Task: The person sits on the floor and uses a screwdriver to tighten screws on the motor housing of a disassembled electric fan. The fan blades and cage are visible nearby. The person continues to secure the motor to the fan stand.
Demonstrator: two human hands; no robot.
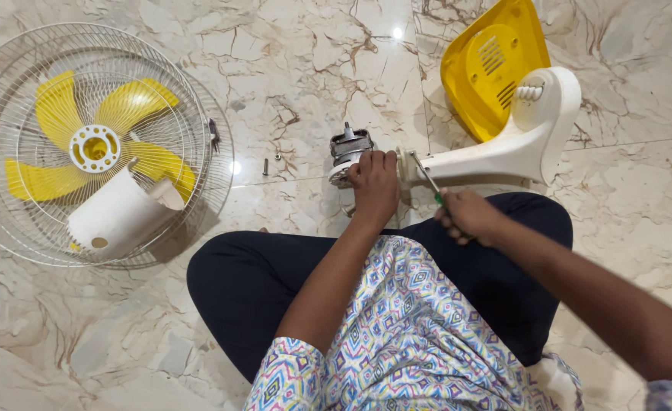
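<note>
My left hand grips the fan motor, a grey metal block at the end of the white fan stand. My right hand is closed on a screwdriver with a green handle; its metal tip points at the joint between motor and stand. Both rest just past my knees, over the marble floor. I sit cross-legged in dark trousers.
On the floor at left lie the wire fan guards with the yellow blade and a white motor cover on top. Small loose screws lie near the motor. A yellow back cover sits behind the stand.
</note>
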